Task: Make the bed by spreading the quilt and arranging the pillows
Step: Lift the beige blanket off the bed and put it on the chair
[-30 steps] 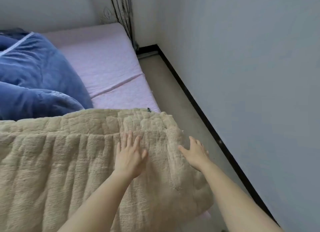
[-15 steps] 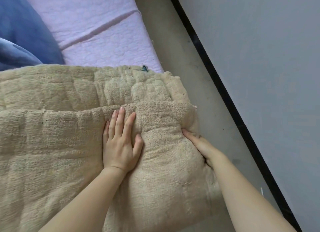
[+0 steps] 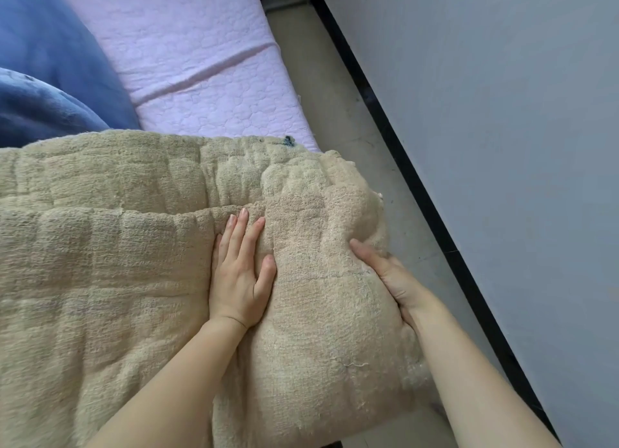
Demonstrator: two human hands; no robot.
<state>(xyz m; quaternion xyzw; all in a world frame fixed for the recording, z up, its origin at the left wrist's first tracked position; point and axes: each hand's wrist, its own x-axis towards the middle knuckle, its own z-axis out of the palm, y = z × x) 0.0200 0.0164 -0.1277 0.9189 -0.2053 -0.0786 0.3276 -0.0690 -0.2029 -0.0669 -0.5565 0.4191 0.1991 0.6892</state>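
With left hand [image 3: 242, 273] pressed flat, fingers together, on thick beige folded woven quilt [image 3: 134, 280] & right hand [image 3: 390, 275] cupping its overhanging corner, risks sliding off lilac quilted mattress [image 3: 207, 62] onto floor [image 3: 338, 112].

No lettering, label, brand mark or number can be read anywhere in view: the beige quilt [image 3: 140, 280], the lilac mattress [image 3: 201, 55] beyond it and the grey wall [image 3: 485, 112] all show plain surfaces.
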